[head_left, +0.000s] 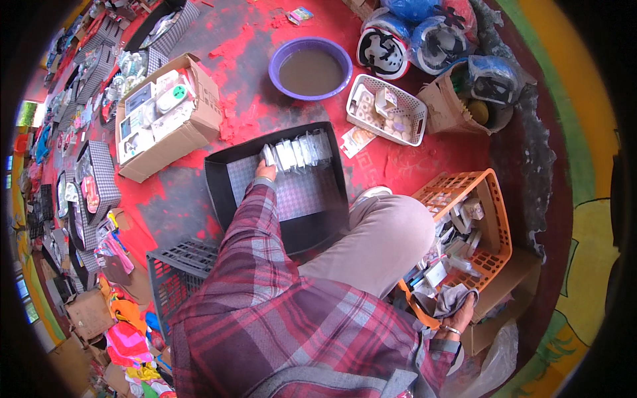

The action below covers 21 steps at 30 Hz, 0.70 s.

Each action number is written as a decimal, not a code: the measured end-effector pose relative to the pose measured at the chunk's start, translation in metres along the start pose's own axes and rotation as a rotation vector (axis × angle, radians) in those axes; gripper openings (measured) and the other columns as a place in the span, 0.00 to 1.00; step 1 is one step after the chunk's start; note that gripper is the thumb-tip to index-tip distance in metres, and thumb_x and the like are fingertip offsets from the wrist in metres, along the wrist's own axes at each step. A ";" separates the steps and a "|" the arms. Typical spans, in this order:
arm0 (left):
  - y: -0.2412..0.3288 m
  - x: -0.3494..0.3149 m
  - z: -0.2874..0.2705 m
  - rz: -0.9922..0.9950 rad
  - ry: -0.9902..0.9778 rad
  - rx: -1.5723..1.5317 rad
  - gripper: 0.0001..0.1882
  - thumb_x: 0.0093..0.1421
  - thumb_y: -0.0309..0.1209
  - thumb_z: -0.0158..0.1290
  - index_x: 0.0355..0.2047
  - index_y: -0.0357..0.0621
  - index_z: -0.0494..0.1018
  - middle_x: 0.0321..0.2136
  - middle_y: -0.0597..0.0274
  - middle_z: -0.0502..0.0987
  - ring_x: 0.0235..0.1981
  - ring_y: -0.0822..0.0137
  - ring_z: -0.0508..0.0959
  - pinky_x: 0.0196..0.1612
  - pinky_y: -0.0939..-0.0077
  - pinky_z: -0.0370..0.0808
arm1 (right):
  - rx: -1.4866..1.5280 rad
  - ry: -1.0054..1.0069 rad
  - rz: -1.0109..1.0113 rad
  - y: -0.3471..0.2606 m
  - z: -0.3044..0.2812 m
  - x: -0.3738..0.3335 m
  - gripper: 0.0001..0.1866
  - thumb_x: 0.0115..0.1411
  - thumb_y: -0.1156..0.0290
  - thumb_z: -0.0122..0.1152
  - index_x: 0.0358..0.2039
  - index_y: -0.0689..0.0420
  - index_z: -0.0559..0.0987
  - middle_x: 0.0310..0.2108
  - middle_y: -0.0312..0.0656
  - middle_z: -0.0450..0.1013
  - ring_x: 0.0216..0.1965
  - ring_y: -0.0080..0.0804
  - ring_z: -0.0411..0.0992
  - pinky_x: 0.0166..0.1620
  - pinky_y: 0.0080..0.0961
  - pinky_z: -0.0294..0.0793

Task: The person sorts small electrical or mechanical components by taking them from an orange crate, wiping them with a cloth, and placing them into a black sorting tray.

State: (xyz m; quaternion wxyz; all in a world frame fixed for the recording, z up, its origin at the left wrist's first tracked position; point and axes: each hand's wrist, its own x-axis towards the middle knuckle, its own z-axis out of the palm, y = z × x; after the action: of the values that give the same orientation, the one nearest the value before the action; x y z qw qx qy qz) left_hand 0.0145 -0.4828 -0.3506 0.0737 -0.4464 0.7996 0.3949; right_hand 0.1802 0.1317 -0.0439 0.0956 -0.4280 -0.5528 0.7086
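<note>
My left hand (266,172) reaches into a black fabric box (298,199) with a checked lining. Its fingers close on a slim white packet (268,155) at the left end of a row. Several similar white packets (304,151) in clear wrap stand side by side along the box's far wall. Off to the right, my right hand (459,314) grips a crumpled grey cloth (455,300) at the near edge of an orange plastic basket (502,222). Small boxes and packets (458,249) lie jumbled inside that tilted basket.
Beyond the black box stand a purple basin (275,81) of murky water and a white basket (418,126) of small items. A filled cardboard box (149,162) is at far left, a dark crate (174,265) near left. Helmets (383,53) sit at far right.
</note>
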 end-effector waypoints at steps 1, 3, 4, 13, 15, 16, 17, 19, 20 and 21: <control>-0.001 0.003 0.008 -0.024 0.004 -0.044 0.20 0.50 0.34 0.50 0.45 0.48 0.69 0.39 0.49 0.74 0.44 0.54 0.72 0.45 0.66 0.68 | -0.007 0.010 -0.011 0.000 0.000 -0.003 0.16 0.60 0.60 0.47 0.39 0.61 0.71 0.34 0.40 0.72 0.34 0.33 0.72 0.36 0.30 0.73; -0.015 0.018 0.017 -0.076 0.034 -0.116 0.20 0.49 0.32 0.48 0.45 0.48 0.69 0.39 0.50 0.74 0.44 0.54 0.73 0.45 0.66 0.68 | -0.025 0.021 0.006 -0.005 0.011 -0.010 0.16 0.60 0.60 0.47 0.39 0.61 0.71 0.34 0.40 0.72 0.34 0.33 0.72 0.36 0.30 0.73; -0.011 0.022 0.022 -0.015 -0.003 -0.388 0.20 0.49 0.30 0.46 0.45 0.48 0.70 0.37 0.51 0.75 0.41 0.55 0.74 0.44 0.68 0.68 | -0.028 0.043 0.002 -0.007 0.015 -0.014 0.16 0.60 0.60 0.47 0.39 0.60 0.71 0.34 0.40 0.72 0.34 0.33 0.71 0.36 0.30 0.73; 0.001 -0.004 -0.010 -0.002 -0.096 -0.455 0.32 0.50 0.32 0.53 0.52 0.27 0.56 0.49 0.46 0.65 0.48 0.58 0.68 0.50 0.70 0.64 | 0.057 0.076 -0.055 -0.004 0.003 -0.008 0.14 0.58 0.61 0.52 0.37 0.58 0.73 0.34 0.36 0.73 0.34 0.30 0.72 0.37 0.28 0.73; 0.005 -0.007 -0.012 0.039 0.086 -0.055 0.31 0.46 0.41 0.50 0.46 0.29 0.66 0.48 0.41 0.67 0.51 0.51 0.65 0.53 0.69 0.61 | 0.147 -0.094 0.003 -0.005 -0.024 -0.007 0.18 0.60 0.56 0.48 0.39 0.58 0.72 0.36 0.38 0.73 0.35 0.32 0.72 0.39 0.30 0.73; 0.002 -0.006 -0.018 0.099 0.173 0.042 0.31 0.46 0.42 0.50 0.45 0.28 0.66 0.46 0.39 0.68 0.48 0.47 0.67 0.51 0.67 0.63 | 0.170 -0.153 -0.019 -0.015 -0.014 -0.018 0.23 0.58 0.52 0.49 0.43 0.60 0.71 0.38 0.39 0.72 0.39 0.34 0.71 0.43 0.31 0.71; -0.011 0.022 -0.025 0.125 0.242 0.115 0.28 0.47 0.41 0.48 0.41 0.28 0.69 0.41 0.40 0.71 0.44 0.47 0.70 0.48 0.65 0.66 | 0.246 -0.263 0.014 -0.024 -0.019 -0.025 0.28 0.57 0.50 0.49 0.48 0.61 0.68 0.43 0.41 0.71 0.44 0.36 0.69 0.48 0.33 0.68; -0.007 0.046 -0.030 0.265 0.353 -0.152 0.23 0.50 0.39 0.47 0.37 0.30 0.71 0.37 0.42 0.74 0.41 0.49 0.72 0.45 0.65 0.67 | 0.310 -0.397 -0.049 -0.053 -0.022 -0.043 0.31 0.56 0.49 0.50 0.50 0.62 0.65 0.47 0.43 0.67 0.48 0.36 0.65 0.52 0.34 0.64; 0.028 0.024 -0.029 0.326 0.275 -0.144 0.22 0.49 0.37 0.47 0.39 0.30 0.70 0.38 0.43 0.74 0.42 0.51 0.72 0.47 0.68 0.66 | 0.313 -0.409 -0.135 -0.069 -0.024 -0.055 0.32 0.56 0.49 0.50 0.51 0.63 0.65 0.48 0.43 0.66 0.50 0.36 0.64 0.54 0.35 0.62; 0.075 -0.008 -0.041 0.386 0.212 -0.129 0.22 0.49 0.34 0.48 0.42 0.30 0.70 0.40 0.44 0.73 0.43 0.54 0.72 0.49 0.71 0.65 | 0.320 -0.429 -0.212 -0.086 -0.027 -0.067 0.32 0.55 0.50 0.51 0.51 0.63 0.64 0.50 0.44 0.65 0.51 0.37 0.63 0.55 0.36 0.60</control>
State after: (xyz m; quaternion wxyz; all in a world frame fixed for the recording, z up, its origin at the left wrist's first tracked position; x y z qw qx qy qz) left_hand -0.0292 -0.4843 -0.2764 -0.1163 -0.3282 0.8465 0.4028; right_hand 0.2113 0.1414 0.0633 0.1162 -0.1877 -0.4833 0.8472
